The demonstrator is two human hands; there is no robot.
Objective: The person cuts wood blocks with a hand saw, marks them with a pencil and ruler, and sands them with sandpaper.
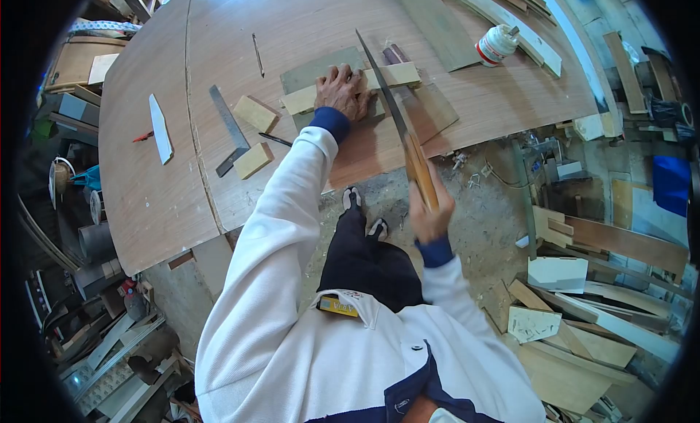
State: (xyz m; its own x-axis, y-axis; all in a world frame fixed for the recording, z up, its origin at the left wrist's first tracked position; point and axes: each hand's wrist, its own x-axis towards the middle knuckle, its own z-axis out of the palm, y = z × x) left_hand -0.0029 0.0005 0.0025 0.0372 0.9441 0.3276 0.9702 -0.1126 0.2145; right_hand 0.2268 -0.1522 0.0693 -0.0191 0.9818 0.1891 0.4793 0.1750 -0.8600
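My left hand (341, 93) presses down on a light wooden strip (399, 75), its fingers bent over the wood. Under the strip lie flat boards (435, 111) on the wooden table (266, 51). My right hand (432, 208) is closed round the wooden handle of a saw (397, 113). The saw's blade crosses the strip to the right of my left hand. Left of my left hand are two small wood blocks (255, 114) (254, 161), a try square (229, 124) and a dark pencil (275, 139).
A white glue bottle (497, 45) stands at the table's right, near long boards (430, 18). A white-bladed tool (160, 129) lies at the left. Wood offcuts (558, 273) are piled on the floor at the right, and clutter fills the left side.
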